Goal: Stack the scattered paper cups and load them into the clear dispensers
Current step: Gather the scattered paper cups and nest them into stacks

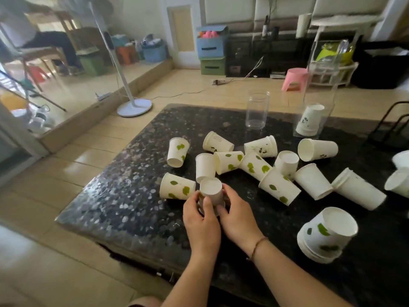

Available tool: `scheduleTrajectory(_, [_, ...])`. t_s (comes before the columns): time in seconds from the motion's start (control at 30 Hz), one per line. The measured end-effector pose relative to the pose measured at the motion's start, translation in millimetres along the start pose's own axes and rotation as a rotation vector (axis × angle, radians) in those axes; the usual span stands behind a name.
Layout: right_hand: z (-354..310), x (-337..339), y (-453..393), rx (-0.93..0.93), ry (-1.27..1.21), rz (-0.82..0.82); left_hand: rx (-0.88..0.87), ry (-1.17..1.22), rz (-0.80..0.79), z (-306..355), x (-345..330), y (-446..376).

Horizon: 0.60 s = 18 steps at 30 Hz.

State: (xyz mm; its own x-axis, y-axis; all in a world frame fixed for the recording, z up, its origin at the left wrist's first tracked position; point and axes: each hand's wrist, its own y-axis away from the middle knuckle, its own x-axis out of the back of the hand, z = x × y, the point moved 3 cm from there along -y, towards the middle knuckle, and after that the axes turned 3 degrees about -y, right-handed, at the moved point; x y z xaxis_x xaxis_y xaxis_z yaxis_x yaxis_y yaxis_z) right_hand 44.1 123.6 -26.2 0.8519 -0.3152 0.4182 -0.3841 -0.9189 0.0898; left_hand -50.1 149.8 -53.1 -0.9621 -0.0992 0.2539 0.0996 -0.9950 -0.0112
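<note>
Both hands meet over one upside-down paper cup (211, 191) near the front middle of the dark speckled surface (124, 196). The left hand (202, 220) curls round its near side with the thumb up the wall; the right hand (236, 214) grips it from 3 o'clock, fingers wrapped behind. A thin bracelet (257, 245) circles the right wrist.

About thirteen loose cups (254, 165) lie scattered from 11 to 3 o'clock of the held cup, most on their sides, several touching or overlapping; two more are cut by the frame's right edge. A short nested stack (325, 237), upside-down and tilted, sits at 4 o'clock, well apart from the hands.

Two clear dispensers stand near the far edge: a round tube (256, 109) at 1 o'clock, holding nothing visible, and a taller square one (318, 94) at 2 o'clock with a few nested cups (309, 120) at its bottom, mouths down. The tube stands just past the scatter.

The left part of the surface, from 7 to 10 o'clock of the hands, is bare up to its left edge. A black wire frame (389, 125) stands at the far right edge.

Beyond lie a beige tiled floor (93, 151), a white floor-fan stand (132, 107), a pink stool (295, 78), stacked blue and green storage boxes (211, 49) and a seated person (33, 34) at far left.
</note>
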Motion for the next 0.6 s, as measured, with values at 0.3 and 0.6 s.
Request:
scheduleTrajectory(0.3, [-34.6,135.9,86.8,0.418,0.274,0.419,-0.644,0.09,-0.252,92.6,-25.2,71.8])
scheduleTrajectory(0.6, [41.8,194.5,123.6,0.186,0.22,0.422,-0.651,-0.114,-0.624,71.6,-84.2,117.5])
